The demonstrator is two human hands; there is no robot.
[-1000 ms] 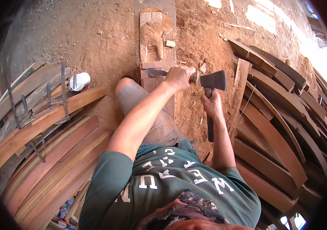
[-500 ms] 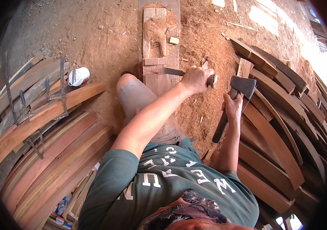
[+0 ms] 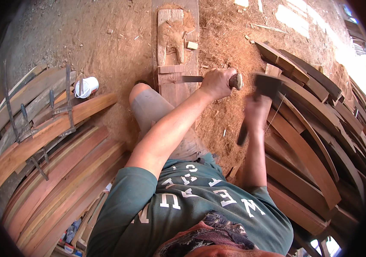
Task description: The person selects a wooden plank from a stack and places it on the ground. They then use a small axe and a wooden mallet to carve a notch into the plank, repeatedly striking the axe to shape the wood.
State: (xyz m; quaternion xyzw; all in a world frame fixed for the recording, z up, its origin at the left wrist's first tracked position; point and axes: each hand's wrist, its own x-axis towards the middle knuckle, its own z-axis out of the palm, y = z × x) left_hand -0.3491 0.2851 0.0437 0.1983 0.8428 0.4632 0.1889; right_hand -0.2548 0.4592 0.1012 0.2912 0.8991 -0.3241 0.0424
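My left hand (image 3: 216, 85) is wrapped round the handle of a chisel (image 3: 192, 79), whose dark blade points left. Its tip meets the edge of a reddish wooden workpiece (image 3: 172, 91) marked by cross cuts; whether it has bitten in I cannot tell. The handle's pale butt sticks out on the right of the fist. To the right of that butt, apart from it, my right hand (image 3: 256, 112) grips a hatchet (image 3: 269, 87). Hand and hatchet are smeared by motion, with the dark handle slanting down to the left.
A plank (image 3: 154, 38) beneath the workpiece bears a weathered wood block (image 3: 164, 50) covered in sawdust. Curved timbers (image 3: 305, 143) are stacked close on my right. Boards (image 3: 58, 175) with clamps (image 3: 69, 96) lie left, beside a white bucket (image 3: 89, 85). Shavings cover the ground.
My right hand has swung the hatchet slightly up and left, toward the chisel's butt. My left hand and the chisel have hardly moved.
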